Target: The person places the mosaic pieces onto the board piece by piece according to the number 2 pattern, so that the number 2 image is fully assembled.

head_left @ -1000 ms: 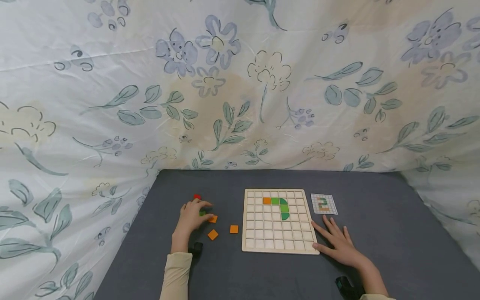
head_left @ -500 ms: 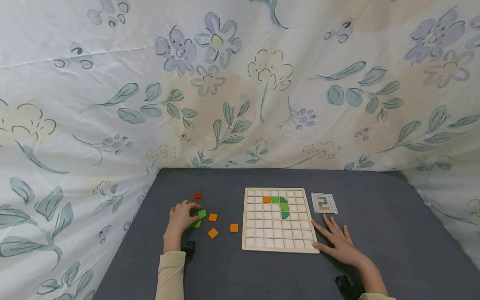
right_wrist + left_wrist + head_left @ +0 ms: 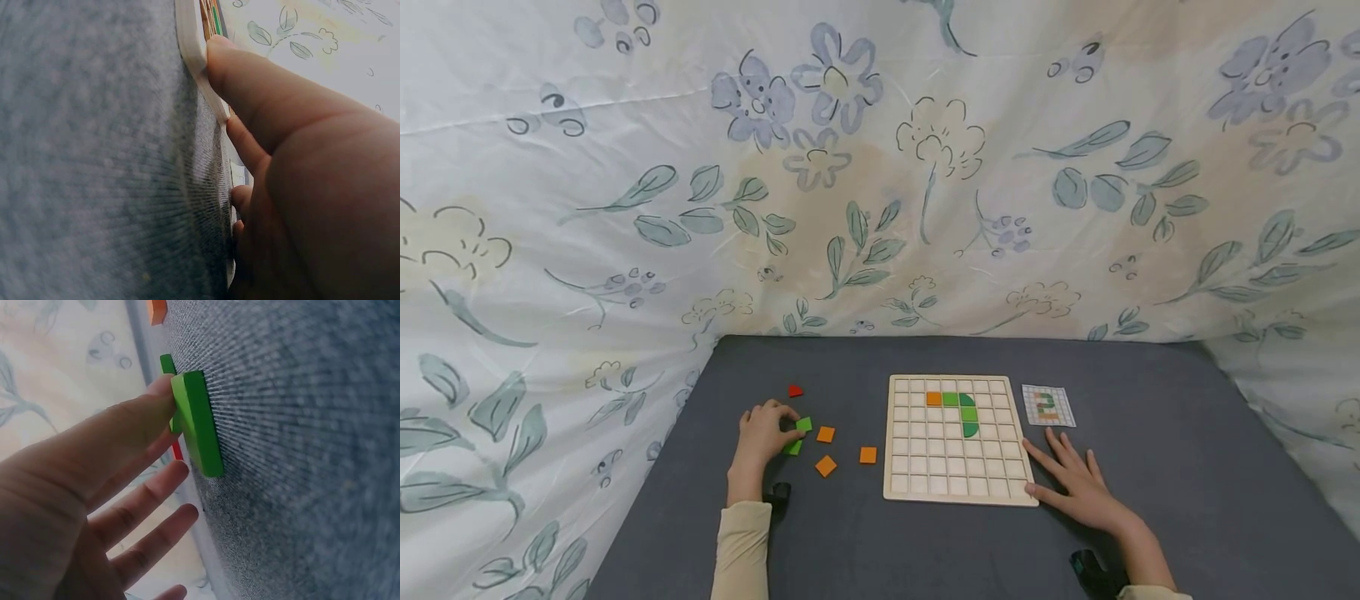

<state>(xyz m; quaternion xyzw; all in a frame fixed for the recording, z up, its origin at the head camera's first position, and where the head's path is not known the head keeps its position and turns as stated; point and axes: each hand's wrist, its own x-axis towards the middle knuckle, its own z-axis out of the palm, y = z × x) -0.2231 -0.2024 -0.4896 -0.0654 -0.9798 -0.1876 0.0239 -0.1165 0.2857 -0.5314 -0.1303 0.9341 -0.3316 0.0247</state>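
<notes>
At the left of the table, my left hand [image 3: 762, 435] has thumb and index finger at opposite edges of a light green square tile [image 3: 804, 424], pinching it. A second green tile [image 3: 201, 425] lies just below the thumb, nearer the wrist camera. My right hand [image 3: 1078, 492] lies with spread fingers beside a wooden grid board [image 3: 925, 492], thumb and index fingertip at its right edge. In the right wrist view the thumb [image 3: 234, 72] rests against the board's rim. On the board sit an orange square [image 3: 933, 399], green squares [image 3: 950, 399] and green quarter-round tiles [image 3: 971, 430].
Three loose orange tiles [image 3: 868, 455] lie between the left hand and the board. A red tile [image 3: 795, 391] lies beyond the left hand. A small pattern card [image 3: 1048, 407] is right of the board. Floral cloth [image 3: 880, 208] hangs behind the grey table [image 3: 955, 550].
My left hand has drawn back leftward from the orange tile to the green tiles, uncovering the red one. The pinched green tile has turned slightly. The right hand stays put.
</notes>
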